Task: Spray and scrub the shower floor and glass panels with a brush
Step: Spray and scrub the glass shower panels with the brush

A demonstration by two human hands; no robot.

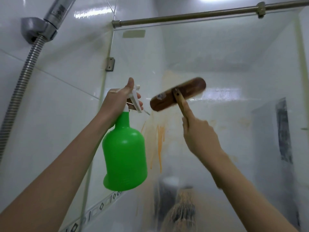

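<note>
left grip (120, 101): clenched round the neck of the spray bottle (124, 151), thumb sticking straight up, fingers hooked over the white trigger (136, 102)
right grip (199, 133): grasping the brush (178, 95) by its wooden handle (182, 106), index finger laid out along the handle, other fingers curled round it
spray bottle: bright green, held up in the air and tilted a bit, nozzle end aimed toward the glass, just left of the brush head, not touching it
brush: brown wooden head, slanted with the right end higher, bristles facing the glass; kinda blurry, so can't tell for sure if it's pressed on or just off it
glass panel (225, 64): straight ahead, brush around its middle height, closer to the left edge than the right; cloudy all over
orange streaks (158, 139): thin drips down the glass right below the brush and next to the bottle, plus a pale orange smear above the brush head
bracket (110, 64): small metal clamp on the left edge of the glass, where it meets the wall
rail (184, 15): metal bar along the top edge of the glass, with a clamp near the top right corner
tiled wall (58, 67): white glossy tiles left of the glass, patterned border strip low down
hose (21, 81): ribbed metal, hanging from the shower holder (33, 29) at the top left
</note>
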